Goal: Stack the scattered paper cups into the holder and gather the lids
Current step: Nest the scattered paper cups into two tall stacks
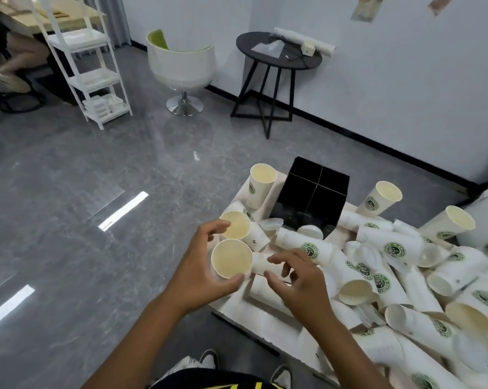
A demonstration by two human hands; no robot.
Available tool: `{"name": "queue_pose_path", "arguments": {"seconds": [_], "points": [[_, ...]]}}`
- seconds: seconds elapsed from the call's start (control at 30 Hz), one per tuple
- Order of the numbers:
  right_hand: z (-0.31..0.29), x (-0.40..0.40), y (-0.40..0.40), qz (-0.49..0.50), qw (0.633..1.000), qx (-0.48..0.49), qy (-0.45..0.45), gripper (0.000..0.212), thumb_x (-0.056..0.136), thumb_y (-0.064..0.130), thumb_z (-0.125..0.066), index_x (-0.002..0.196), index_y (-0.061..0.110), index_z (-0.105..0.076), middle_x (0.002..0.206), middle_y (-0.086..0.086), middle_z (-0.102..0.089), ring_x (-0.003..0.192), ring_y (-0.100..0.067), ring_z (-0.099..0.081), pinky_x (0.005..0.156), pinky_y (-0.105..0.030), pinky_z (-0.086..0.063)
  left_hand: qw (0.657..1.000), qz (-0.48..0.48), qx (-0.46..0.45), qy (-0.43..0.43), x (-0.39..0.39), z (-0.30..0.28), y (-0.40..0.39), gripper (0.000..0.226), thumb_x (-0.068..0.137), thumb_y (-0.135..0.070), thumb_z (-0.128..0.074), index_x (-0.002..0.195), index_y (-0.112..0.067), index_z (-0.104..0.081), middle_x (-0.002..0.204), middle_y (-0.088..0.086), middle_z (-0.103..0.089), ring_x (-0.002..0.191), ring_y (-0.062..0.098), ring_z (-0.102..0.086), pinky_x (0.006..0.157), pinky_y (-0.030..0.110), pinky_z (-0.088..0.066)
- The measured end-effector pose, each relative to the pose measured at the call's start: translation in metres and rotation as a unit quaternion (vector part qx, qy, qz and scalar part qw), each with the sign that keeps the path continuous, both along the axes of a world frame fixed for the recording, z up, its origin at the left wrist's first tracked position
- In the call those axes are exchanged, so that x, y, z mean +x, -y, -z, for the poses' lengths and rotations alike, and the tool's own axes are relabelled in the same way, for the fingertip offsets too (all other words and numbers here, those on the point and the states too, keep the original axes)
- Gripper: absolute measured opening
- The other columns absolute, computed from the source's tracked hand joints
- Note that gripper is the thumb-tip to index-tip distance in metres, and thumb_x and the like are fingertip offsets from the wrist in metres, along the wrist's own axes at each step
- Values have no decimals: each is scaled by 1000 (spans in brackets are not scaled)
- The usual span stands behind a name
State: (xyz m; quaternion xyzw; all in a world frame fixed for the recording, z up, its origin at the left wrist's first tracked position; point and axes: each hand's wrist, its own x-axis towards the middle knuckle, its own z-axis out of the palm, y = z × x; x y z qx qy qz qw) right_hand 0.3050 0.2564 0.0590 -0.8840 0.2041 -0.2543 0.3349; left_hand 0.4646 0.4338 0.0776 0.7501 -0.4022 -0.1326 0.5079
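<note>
Right now the left hand (200, 273) has its fingers (231, 279) and thumb curled round a paper cup (231, 258), mouth turned to the camera, held just over the near left corner of the low white table (238, 304). A second open cup (235, 224) sits just behind it, touching the upper fingertips. The right hand (299, 284) hovers beside the held cup with its fingers loosely spread and bent, gripping nothing; whether they touch the cup's side cannot be told.

Beyond the hands, a heap of scattered cups (400, 276) covers the table, most lying on their sides with green logos showing, some nested in short runs, a few upright at the back and right. Clear plastic lids (270, 223) lie among them near the holder. The black holder (313, 197), split into four compartments, stands at the far edge, its compartments dark inside; what they hold is not clear. An upright cup (261, 186) stands just left of it.

Across the grey floor (96, 192) stand a white chair (181, 68), a round dark side table (276, 60) and a white shelf rack (88, 60)
</note>
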Motion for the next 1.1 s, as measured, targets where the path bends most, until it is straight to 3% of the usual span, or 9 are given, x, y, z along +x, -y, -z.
{"name": "queue_pose_path", "arguments": {"seconds": [0.13, 0.23, 0.33, 0.47, 0.57, 0.77, 0.9, 1.0, 1.1], "points": [[16, -38, 13, 83, 994, 61, -34, 35, 78, 13, -86, 101, 33, -71, 102, 16, -64, 75, -16, -59, 68, -14, -44, 998, 47, -23, 42, -10, -17, 20, 93, 67, -27, -93, 138, -49, -37, 146, -21, -46, 138, 13, -47, 114, 23, -37], [21, -67, 17, 136, 984, 110, -29, 42, 78, 11, -86, 105, 38, -69, 103, 15, -63, 73, -18, -59, 67, -20, -48, 988, 123, -32, 83, -26, -26, 43, 85, 71, -29, -90, 140, -38, -41, 146, -17, -49, 138, 15, -49, 116, 31, -39], [26, -92, 22, 190, 972, 136, -11, 43, 77, 8, -87, 106, 35, -70, 103, 13, -64, 72, -16, -59, 65, -13, -46, 976, 188, -44, 98, -44, -22, 71, 79, 73, -27, -90, 138, -34, -45, 143, -12, -52, 136, 18, -52, 114, 37, -43], [34, -124, 34, 253, 957, 138, -25, 43, 77, 15, -88, 111, 34, -69, 105, 13, -63, 76, -15, -61, 66, -13, -46, 964, 251, -16, 86, -71, 0, 103, 70, 77, -24, -86, 137, -32, -50, 140, -17, -52, 135, 10, -50, 113, 30, -42], [41, -152, 45, 294, 943, 154, -14, 46, 76, 9, -88, 111, 32, -70, 104, 9, -64, 73, -15, -62, 66, -14, -47, 958, 277, 17, 65, -88, 23, 122, 65, 78, -28, -82, 135, -30, -52, 139, -16, -52, 135, 7, -49, 113, 28, -41], [54, -180, 82, 334, 929, 156, -28, 46, 77, 6, -83, 113, 29, -70, 104, 8, -61, 68, -13, -61, 70, -15, -48, 955, 288, 66, 36, -115, 56, 157, 67, 78, -33, -83, 132, -47, -46, 132, -30, -49, 128, 4, -52, 104, 22, -44], [65, -175, 121, 308, 941, 133, -41, 44, 81, 8, -80, 119, 28, -69, 110, 5, -58, 65, -9, -55, 70, -20, -49, 957, 274, 92, 20, -126, 68, 179, 70, 78, -28, -85, 136, -40, -47, 133, -24, -53, 125, 6, -54, 102, 19, -45], [76, -162, 150, 287, 950, 99, -80, 39, 85, 11, -73, 121, 24, -69, 118, -1, -58, 88, -18, -62, 81, -32, -51, 964, 247, 100, -1, -132, 70, 190, 75, 77, -24, -87, 139, -37, -47, 132, -20, -56, 124, 10, -56, 98, 13, -43], [85, -147, 172, 256, 954, 75, -135, 33, 87, 14, -66, 119, 24, -69, 121, 0, -59, 100, -24, -63, 75, -39, -52, 971, 213, 109, -7, -133, 67, 199, 76, 77, -24, -88, 136, -45, -45, 129, -22, -58, 123, 9, -57, 93, 13, -46]]}}
